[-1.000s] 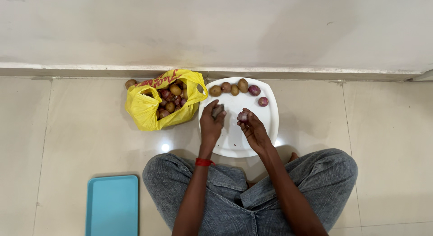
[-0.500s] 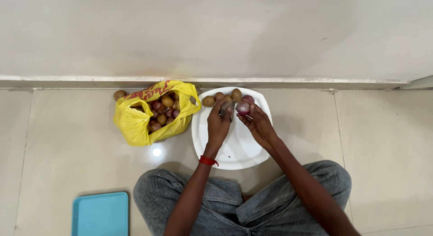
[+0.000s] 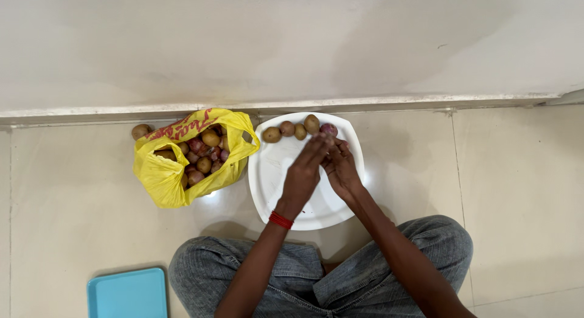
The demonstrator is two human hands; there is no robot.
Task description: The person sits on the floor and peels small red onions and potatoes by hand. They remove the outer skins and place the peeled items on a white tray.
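My left hand (image 3: pixel 306 170) and my right hand (image 3: pixel 342 166) meet fingertip to fingertip over the far half of a white square plate (image 3: pixel 271 187). The left hand's back faces the camera and covers the small grey knife it held a moment ago. The right hand's fingers curl around a small red onion, almost wholly hidden. Along the plate's far rim lie three brown potatoes (image 3: pixel 287 129) and a red onion (image 3: pixel 329 129), just beyond my fingertips. A red thread band (image 3: pixel 280 219) circles my left wrist.
A yellow plastic bag (image 3: pixel 159 175) of potatoes and red onions lies open left of the plate. One loose potato (image 3: pixel 140 131) sits behind it by the wall ledge (image 3: pixel 426 101). A light blue tray (image 3: pixel 126 293) is at the lower left. My crossed legs in grey trousers (image 3: pixel 340 281) fill the bottom.
Both hands moved from the plate's middle towards its far rim and closed together. The knife and the held onion, visible before, are now covered by the hands. The view shifted slightly.
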